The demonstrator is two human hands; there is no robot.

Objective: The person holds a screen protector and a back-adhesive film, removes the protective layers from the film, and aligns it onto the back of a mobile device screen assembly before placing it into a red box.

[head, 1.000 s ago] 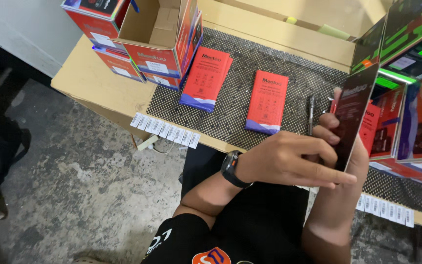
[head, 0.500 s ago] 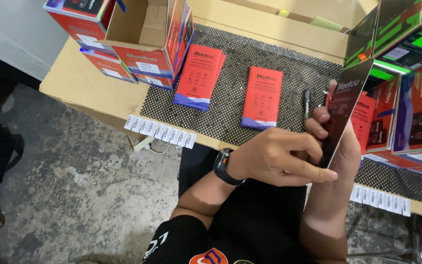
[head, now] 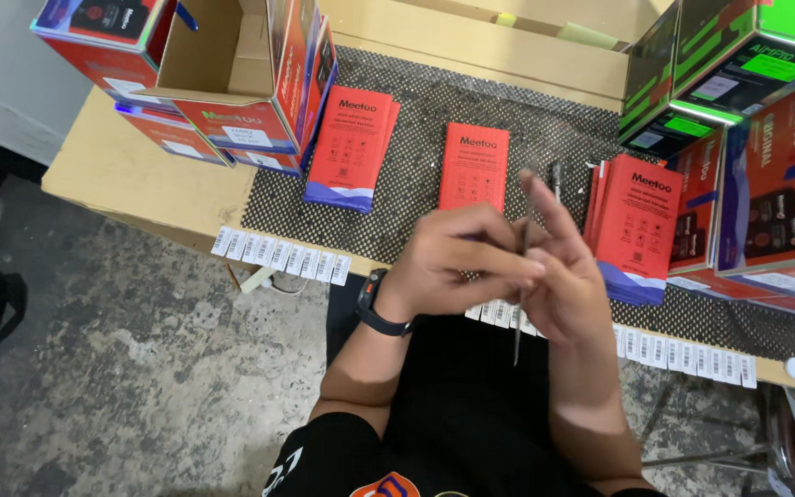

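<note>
Right now your left hand (head: 457,262) and right hand (head: 568,276) meet at six o'clock of the black woven mat (head: 416,166), fingers pinching a thin dark flat sleeve (head: 519,304) seen edge-on between them. Keep the pinch light and near its edges, holding it upright so it doesn't bend. Flat red packets (head: 474,167) lie at twelve o'clock, well apart.

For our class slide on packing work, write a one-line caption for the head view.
Left hand and right hand hold a thin dark flat item edge-on above a mesh mat bearing red packets.
</note>
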